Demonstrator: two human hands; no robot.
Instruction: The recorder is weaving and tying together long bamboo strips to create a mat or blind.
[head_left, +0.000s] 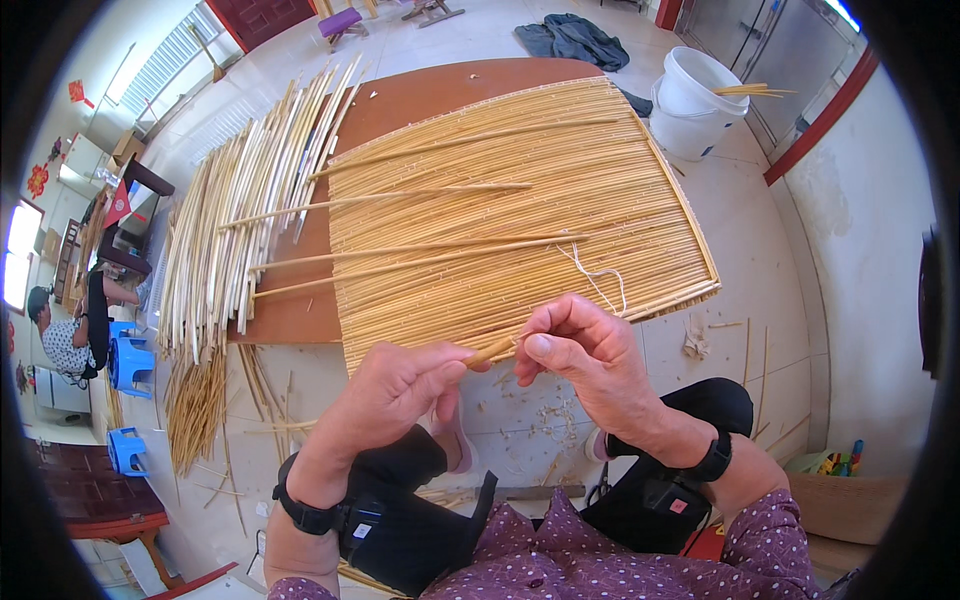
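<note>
A mat of straight yellow reed stalks (500, 190), stitched in rows with pale thread, lies across a brown tabletop. At its near edge my left hand (395, 390) is closed, thumb and fingers pinching a short stretch of reed stalk (490, 352). My right hand (590, 365) is at the tip of that stalk, thumb and forefinger pressed together. What they pinch looks like thin pale thread, though it is too small to be sure. A loose white string (606, 273) loops over the mat just beyond my right hand. Several single stalks (430, 194) rest on top of the mat.
A heap of pale stalks (250, 190) covers the table's left side. White buckets (690, 105) holding a few stalks stand at the far right. Scraps (540, 420) litter the floor by my feet. Blue stools (130, 362) and a seated person (75, 330) are at the left.
</note>
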